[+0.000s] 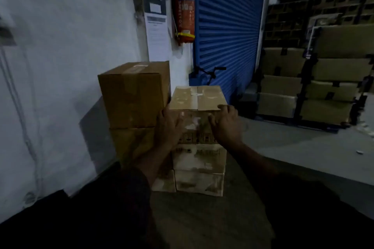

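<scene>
A taped cardboard box [197,97] tops a stack of similar boxes [199,168] on the floor in front of me. My left hand [169,125] lies flat against the top box's front left side, fingers spread and straight. My right hand [226,122] presses against the front right corner, its fingertips reaching the top edge. Both hands touch the box; neither curls round it.
A taller stack of brown boxes [134,95] stands just left, against the white wall [60,66]. Behind are a red fire extinguisher [185,10], a blue roller shutter [228,26] and a bicycle handlebar [210,72]. Stacked crates [323,79] fill the right.
</scene>
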Available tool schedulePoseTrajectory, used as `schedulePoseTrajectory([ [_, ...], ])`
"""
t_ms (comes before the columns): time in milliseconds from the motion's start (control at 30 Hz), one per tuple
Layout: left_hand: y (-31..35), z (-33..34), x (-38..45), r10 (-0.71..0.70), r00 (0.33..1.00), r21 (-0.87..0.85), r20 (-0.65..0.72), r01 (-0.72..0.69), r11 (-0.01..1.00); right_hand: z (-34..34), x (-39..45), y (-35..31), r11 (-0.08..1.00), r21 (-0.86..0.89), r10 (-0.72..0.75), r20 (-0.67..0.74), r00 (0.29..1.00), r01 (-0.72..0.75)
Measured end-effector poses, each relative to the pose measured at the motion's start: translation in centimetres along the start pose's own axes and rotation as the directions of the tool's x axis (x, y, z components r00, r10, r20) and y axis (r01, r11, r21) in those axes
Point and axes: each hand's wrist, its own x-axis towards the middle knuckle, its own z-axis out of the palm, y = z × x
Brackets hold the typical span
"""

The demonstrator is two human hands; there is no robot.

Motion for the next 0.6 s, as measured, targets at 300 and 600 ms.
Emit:
schedulePoseTrajectory([
  [300, 0.9, 4.0, 1.2, -0.189, 0.975, -0.050, -0.113, 0.185, 0.982, 2.2, 3.5, 5.2, 0.987, 0.150, 0.045, 0.071, 0.996, -0.055],
  [600, 1.1, 5.2, 3.0, -0.420, 0.898, -0.176, -0.129, 0.396, 0.901, 3.2, 4.6, 7.3, 0.893, 0.396, 0.111, 0.270, 0.956, -0.216],
])
